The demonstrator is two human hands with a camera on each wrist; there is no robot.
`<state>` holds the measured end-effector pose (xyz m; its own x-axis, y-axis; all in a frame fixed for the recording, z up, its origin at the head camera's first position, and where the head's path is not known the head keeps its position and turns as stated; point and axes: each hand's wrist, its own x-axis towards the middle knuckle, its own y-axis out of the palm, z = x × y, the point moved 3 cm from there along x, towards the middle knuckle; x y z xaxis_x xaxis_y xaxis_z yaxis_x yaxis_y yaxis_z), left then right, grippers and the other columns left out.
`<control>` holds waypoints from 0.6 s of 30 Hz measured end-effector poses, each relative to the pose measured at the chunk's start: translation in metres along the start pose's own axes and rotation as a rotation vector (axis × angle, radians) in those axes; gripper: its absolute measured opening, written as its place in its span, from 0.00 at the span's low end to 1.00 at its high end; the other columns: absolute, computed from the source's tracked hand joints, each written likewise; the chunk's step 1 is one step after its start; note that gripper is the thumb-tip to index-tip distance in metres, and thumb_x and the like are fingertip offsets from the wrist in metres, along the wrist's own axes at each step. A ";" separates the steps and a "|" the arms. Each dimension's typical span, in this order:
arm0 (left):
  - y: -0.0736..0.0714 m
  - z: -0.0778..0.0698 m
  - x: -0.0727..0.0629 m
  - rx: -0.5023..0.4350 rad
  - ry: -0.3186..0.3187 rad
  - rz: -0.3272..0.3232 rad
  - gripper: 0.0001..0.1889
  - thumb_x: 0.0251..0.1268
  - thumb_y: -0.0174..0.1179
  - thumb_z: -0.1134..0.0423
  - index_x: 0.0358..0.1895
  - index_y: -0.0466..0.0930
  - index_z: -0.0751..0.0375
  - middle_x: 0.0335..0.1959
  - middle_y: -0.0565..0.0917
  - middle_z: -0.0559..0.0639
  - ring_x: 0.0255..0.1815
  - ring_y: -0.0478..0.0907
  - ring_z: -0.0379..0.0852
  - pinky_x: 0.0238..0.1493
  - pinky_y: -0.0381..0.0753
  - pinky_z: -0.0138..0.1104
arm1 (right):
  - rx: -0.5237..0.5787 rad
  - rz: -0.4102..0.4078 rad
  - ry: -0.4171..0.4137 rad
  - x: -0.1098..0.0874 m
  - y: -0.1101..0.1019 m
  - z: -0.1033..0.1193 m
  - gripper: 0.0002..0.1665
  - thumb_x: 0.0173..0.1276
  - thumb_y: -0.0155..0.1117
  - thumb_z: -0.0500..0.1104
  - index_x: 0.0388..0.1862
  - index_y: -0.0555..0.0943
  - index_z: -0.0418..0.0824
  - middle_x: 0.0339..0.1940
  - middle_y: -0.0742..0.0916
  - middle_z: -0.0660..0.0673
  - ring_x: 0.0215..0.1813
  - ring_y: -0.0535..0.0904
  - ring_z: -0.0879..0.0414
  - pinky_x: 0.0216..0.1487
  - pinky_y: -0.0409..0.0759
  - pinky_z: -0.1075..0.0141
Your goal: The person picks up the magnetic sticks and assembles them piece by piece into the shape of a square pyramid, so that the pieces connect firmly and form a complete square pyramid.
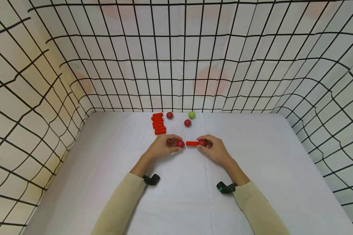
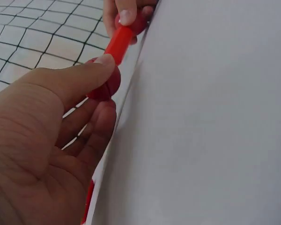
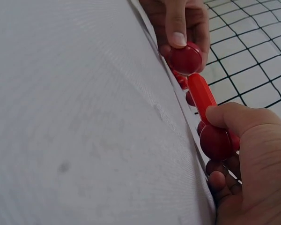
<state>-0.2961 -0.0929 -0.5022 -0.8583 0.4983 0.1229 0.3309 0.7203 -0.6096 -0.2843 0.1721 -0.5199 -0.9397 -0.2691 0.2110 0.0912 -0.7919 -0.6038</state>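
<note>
My left hand (image 1: 161, 145) pinches a dark red ball (image 1: 180, 144) between thumb and fingers, a little left of the table's middle. Opposite it, my right hand (image 1: 216, 150) grips another red ball (image 1: 202, 143) with a short orange-red stick (image 1: 191, 143) joined to it. The stick points left, its free end close to the left hand's ball. In the right wrist view the right thumb lies where the stick (image 3: 201, 95) meets its ball (image 3: 216, 142), and the left hand's ball (image 3: 186, 58) is right at the stick's other end.
A row of several orange-red sticks (image 1: 158, 124) lies beyond my left hand. Near the back edge are a red ball (image 1: 169, 115), another red ball (image 1: 187, 123) and a green ball (image 1: 192, 115). Black wire mesh (image 1: 176, 60) encloses the white table (image 1: 176, 202) at the back and sides.
</note>
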 end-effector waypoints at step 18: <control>0.008 0.003 0.001 -0.014 -0.012 -0.013 0.22 0.64 0.73 0.61 0.62 0.84 0.53 0.47 0.88 0.45 0.45 0.82 0.40 0.53 0.85 0.30 | -0.009 0.073 0.025 0.001 0.001 0.006 0.19 0.66 0.75 0.47 0.56 0.86 0.49 0.43 0.84 0.48 0.40 0.73 0.52 0.39 0.73 0.64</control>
<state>-0.2955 -0.0885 -0.5095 -0.8670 0.4833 0.1214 0.3253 0.7334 -0.5969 -0.2833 0.1678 -0.5162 -0.9385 -0.3120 0.1476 0.1566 -0.7660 -0.6235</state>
